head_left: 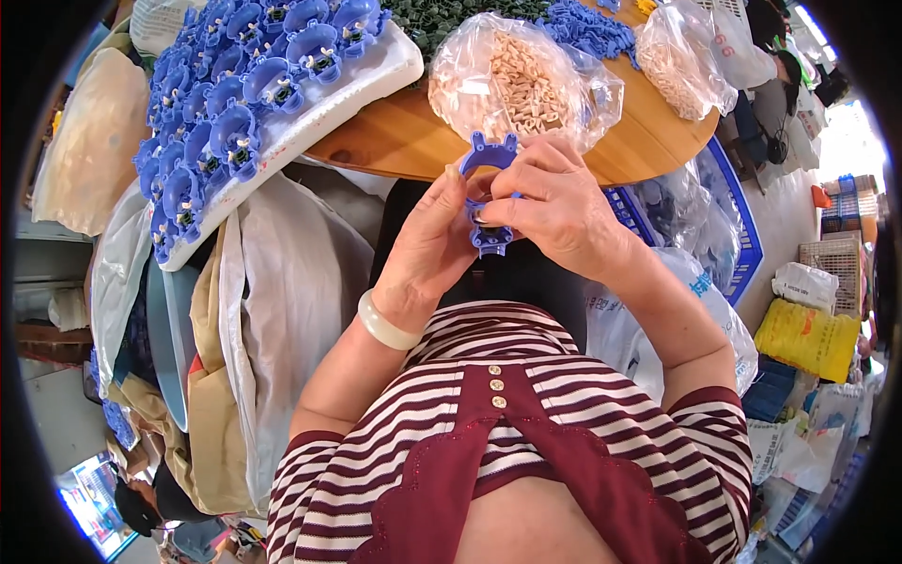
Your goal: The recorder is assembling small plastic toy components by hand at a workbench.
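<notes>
A blue plastic part (492, 246) with a ring-shaped upper half and small lugs at both ends is held upright in front of me, over the table's near edge. My left hand (434, 230) is closed around its left side, thumb along the rim. Fingers of my right hand (562, 202) are bent and pinched on the part's middle, covering much of it. Something small and dark shows by the right fingertips; I cannot make out what it is. Just beyond my hands lies a clear bag of small beige plastic pieces (522, 86).
A white foam board (376, 75) bearing rows of blue plastic assemblies (232, 132) slants at the left. The round wooden table (620, 155) also carries dark green pieces (442, 28), loose blue pieces (587, 36) and another bag of beige pieces (678, 70). A blue crate (747, 235) stands right of my arm.
</notes>
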The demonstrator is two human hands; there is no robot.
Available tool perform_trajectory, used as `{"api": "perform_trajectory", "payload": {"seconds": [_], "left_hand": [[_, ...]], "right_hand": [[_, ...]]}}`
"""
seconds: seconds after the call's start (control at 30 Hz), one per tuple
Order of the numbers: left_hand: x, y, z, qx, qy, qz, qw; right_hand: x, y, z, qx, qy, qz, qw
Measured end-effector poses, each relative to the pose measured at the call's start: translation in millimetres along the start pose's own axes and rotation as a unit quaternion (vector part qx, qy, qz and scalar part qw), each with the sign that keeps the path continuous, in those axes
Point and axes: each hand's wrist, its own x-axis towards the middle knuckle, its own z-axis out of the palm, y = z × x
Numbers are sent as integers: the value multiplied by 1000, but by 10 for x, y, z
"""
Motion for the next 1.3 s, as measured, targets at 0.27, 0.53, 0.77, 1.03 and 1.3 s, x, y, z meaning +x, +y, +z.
{"api": "perform_trajectory", "payload": {"seconds": [0.27, 0.53, 0.77, 1.03, 1.3], "left_hand": [[77, -37, 33, 6, 1, -39, 999], [168, -29, 51, 18, 0, -55, 998], [288, -95, -33, -5, -6, -81, 997], [391, -83, 4, 6, 5, -76, 997], [512, -55, 9, 6, -15, -80, 997]], "right_hand": [[-21, 36, -133, -66, -36, -48, 996], [-41, 260, -127, -58, -9, -129, 990], [-71, 405, -202, -43, -54, -110, 991], [-114, 430, -213, -10, -70, -64, 995], [-156, 433, -168, 10, -13, 32, 999]]}}
